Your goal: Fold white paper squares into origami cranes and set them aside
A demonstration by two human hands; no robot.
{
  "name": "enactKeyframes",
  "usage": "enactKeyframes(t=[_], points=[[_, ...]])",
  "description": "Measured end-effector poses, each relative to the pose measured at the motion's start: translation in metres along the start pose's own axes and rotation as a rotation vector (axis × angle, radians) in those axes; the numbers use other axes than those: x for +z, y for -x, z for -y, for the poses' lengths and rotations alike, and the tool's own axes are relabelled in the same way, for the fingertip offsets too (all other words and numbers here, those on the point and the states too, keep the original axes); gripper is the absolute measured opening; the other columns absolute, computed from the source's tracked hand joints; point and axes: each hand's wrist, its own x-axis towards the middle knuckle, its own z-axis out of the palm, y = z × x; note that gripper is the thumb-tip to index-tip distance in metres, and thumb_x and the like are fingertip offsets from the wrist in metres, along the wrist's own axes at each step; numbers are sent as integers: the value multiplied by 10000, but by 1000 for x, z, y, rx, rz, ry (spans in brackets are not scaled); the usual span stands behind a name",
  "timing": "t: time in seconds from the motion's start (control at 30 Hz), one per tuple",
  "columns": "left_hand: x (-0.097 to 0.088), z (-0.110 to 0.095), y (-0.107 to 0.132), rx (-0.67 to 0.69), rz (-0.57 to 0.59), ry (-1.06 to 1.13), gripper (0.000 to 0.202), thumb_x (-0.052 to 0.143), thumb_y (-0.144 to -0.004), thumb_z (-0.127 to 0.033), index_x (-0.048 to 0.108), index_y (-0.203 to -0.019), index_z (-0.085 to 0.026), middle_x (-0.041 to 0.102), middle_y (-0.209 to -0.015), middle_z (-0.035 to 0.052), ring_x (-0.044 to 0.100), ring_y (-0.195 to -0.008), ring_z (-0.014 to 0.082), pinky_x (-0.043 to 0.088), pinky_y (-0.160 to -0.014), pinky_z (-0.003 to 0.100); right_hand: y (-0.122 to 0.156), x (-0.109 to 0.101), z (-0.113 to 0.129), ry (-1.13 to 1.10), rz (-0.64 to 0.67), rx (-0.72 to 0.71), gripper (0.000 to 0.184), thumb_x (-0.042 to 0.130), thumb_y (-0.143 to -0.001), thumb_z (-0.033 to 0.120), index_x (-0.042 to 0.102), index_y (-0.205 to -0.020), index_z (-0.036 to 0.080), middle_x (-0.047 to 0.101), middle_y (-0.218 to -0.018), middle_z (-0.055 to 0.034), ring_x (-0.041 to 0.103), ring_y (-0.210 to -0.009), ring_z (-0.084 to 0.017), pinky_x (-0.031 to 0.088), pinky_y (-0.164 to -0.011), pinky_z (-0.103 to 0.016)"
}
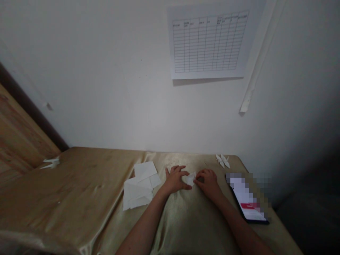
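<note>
Your bare forearms (148, 216) are lying nearest, slanting inward over a satiny gold tablecloth (79, 191). Your left hand (176, 179) is spreading wide, thumb and forefinger standing apart at the left side of a small white paper piece (191, 179); whether they are pressing on it, you cannot tell. That piece is sitting between your hands, close above or on the cloth, and your right hand (208, 181) is curling narrow, pinching its right edge. You are probably handling something nearly weightless, crisp but easily creased or torn, and likely to slide on that sheen, so light pinches at the edges should be serving you best. Around you, from the left, a wooden panel (23, 124) is standing by the table, a folded white paper shape (54, 162) is resting near it, paper sheets (138, 191) are overlapping beside your left forearm, a printed chart (207, 42) is hanging on the pale wall (106, 88), two paper cranes (225, 162) are sitting near the back corner, and a smartphone (251, 214) is lying at far right.
</note>
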Motion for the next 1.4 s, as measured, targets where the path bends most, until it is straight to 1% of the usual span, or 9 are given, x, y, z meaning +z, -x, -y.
enactKeyframes(t=[0.13, 0.37, 0.5, 0.67, 0.87, 1.03, 1.23, 1.4], points=[[3, 4, -1, 20, -14, -1, 606, 912, -638, -544, 711, -1191, -401, 491, -1594, 1, 294, -1526, 402, 7, -1169, 825, 0, 0, 1, -12, -8, 29, 61, 767, -828, 295, 770, -790, 248, 726, -1022, -54, 591, -1074, -260, 351, -1018, -406], [6, 7, -2, 33, -27, -18, 576, 916, -639, -539, 715, -1157, -389, 492, -1592, 7, 305, -1519, 415, 22, -1163, 829, 0, 2, 3, -35, -25, 51, 43, 801, -810, 274, 770, -793, 250, 728, -1024, -52, 581, -1102, -270, 348, -1039, -408], [5, 6, -1, 25, -28, -17, 579, 925, -631, -529, 716, -1151, -383, 500, -1585, 3, 309, -1518, 411, 7, -1164, 825, 1, 0, 4, -57, -25, 48, 34, 787, -817, 239, 771, -788, 249, 730, -1021, -56, 587, -1101, -270, 361, -1029, -405], [5, 5, -1, 23, -42, -20, 569, 931, -624, -525, 716, -1131, -381, 507, -1579, 1, 314, -1515, 407, 15, -1166, 821, 1, -3, 4, -88, -16, 39, 77, 764, -819, 183, 776, -787, 252, 733, -1031, -53, 580, -1110, -260, 362, -1034, -403], [5, 3, -1, 18, -43, -22, 551, 923, -636, -528, 719, -1126, -379, 509, -1578, 2, 316, -1513, 405, 17, -1161, 827, 1, -4, 5, -85, -14, 36, 74, 743, -831, 209, 772, -776, 251, 731, -1060, -59, 559, -1144, -267, 363, -1033, -411], [6, 4, -1, 19, -41, -26, 546, 923, -632, -544, 721, -1116, -392, 506, -1579, -12, 317, -1515, 400, 17, -1162, 827, 0, -3, 6, -62, -22, 34, 80, 739, -818, 198, 752, -749, 237, 715, -1049, -68, 564, -1124, -262, 377, -1022, -393], [10, 4, -1, 15, -80, -36, 543, 909, -654, -559, 711, -1135, -401, 514, -1568, -9, 342, -1500, 385, 22, -1162, 827, -1, 1, 4, 9, -37, 61, 58, 716, -844, 177, 746, -818, 219, 712, -1024, -79, 566, -1105, -265, 379, -1027, -389], [14, 5, -2, 13, -96, -53, 546, 890, -669, -590, 701, -1139, -386, 526, -1552, -15, 358, -1488, 383, 35, -1165, 830, -1, 5, -4, 39, -34, 28, 63, 698, -888, 221, 760, -894, 229, 705, -1082, -88, 549, -1144, -270, 381, -1025, -387]])
